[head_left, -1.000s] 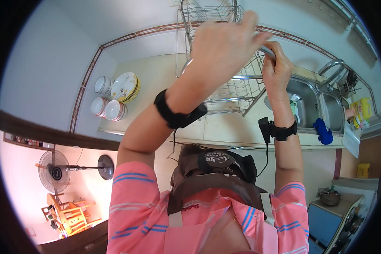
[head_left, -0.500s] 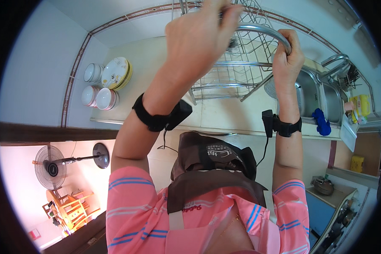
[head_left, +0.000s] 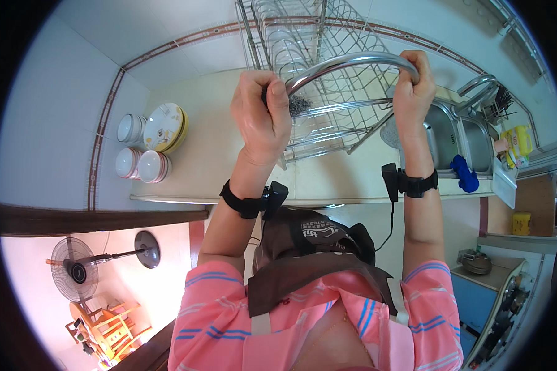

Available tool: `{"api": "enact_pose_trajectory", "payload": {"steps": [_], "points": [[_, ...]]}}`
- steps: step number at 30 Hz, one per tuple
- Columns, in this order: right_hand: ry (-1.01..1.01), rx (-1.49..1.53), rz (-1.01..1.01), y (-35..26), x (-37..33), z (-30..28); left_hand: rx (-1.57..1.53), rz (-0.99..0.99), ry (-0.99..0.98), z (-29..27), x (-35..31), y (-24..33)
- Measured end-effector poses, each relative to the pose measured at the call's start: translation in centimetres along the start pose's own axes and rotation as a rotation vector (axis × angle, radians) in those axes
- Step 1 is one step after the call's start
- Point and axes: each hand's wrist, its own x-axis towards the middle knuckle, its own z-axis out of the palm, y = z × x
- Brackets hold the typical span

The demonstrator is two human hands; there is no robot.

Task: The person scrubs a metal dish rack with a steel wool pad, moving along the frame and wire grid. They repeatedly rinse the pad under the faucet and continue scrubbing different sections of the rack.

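The left hand (head_left: 261, 117), curled round a scrubber (head_left: 299, 105), mostly hides it; the right hand (head_left: 413, 86) grips the rail (head_left: 353, 59), arching left to right. The rack (head_left: 340, 107), top cut off, rests on the surface (head_left: 198, 167).

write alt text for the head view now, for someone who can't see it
A right hand grips the curved bar of a metal dish rack at a kitchen counter, while the left hand holds grey steel wool near the bar's other end. Stacked bowls and plates are at left, a sink at right.
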Motion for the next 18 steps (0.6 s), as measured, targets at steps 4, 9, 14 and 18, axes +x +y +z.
{"api": "enact_pose_trajectory", "payload": {"steps": [4,9,14,18], "points": [[-0.004,0.029,0.006,-0.1,0.1,0.0,0.318,0.142,-0.122,1.9,3.6,2.9],[0.001,0.142,-0.007,-0.2,0.2,0.4,0.732,0.273,-0.421,5.9,6.7,7.9],[-0.064,-0.011,-0.046,0.4,-0.2,0.7,0.771,0.408,-0.614,13.0,7.6,9.2],[-0.066,-0.023,-0.08,0.8,-0.1,0.7,0.805,0.395,-0.717,13.8,7.6,9.0]]}}
